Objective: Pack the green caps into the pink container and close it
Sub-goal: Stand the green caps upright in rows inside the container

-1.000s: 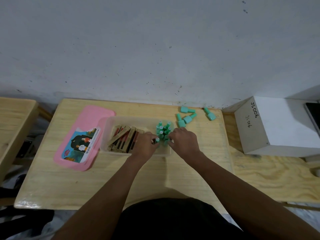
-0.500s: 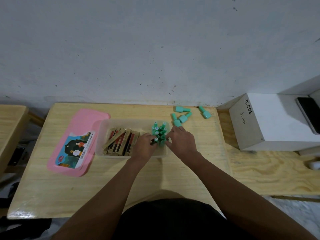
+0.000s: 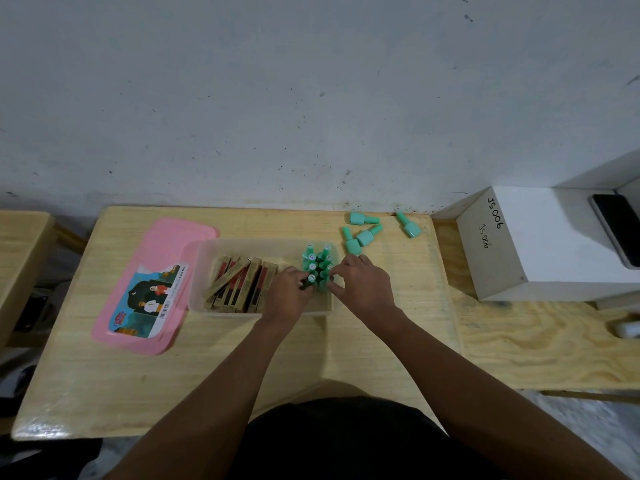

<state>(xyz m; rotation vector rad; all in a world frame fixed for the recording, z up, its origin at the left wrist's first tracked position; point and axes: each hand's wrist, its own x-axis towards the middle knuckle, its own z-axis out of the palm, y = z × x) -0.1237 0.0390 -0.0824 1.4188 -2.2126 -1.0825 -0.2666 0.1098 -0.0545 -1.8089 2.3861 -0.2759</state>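
Observation:
A translucent container [image 3: 207, 271] stands in the middle of the wooden table [image 3: 138, 375]. Its pink lid [image 3: 166, 254] lies flat to its left, partly under it. Several green caps [image 3: 317, 263] stand upright packed in the container's right end. My left hand [image 3: 289, 294] pinches one green cap at the front of that cluster. My right hand [image 3: 363, 287] rests beside the cluster at the container's right edge, fingers curled near the caps. Several more green caps [image 3: 363, 233] lie loose on the table behind the container.
Tan and red flat boxes [image 3: 242, 285] fill the container's left part. A white box [image 3: 540, 244] marked JS006 sits on the adjoining table to the right, with a dark phone [image 3: 616, 233] on it. The wall runs along the table's far edge.
Both hands stay at the cap cluster; the fingers shift slightly. The view has drifted as my head moved.

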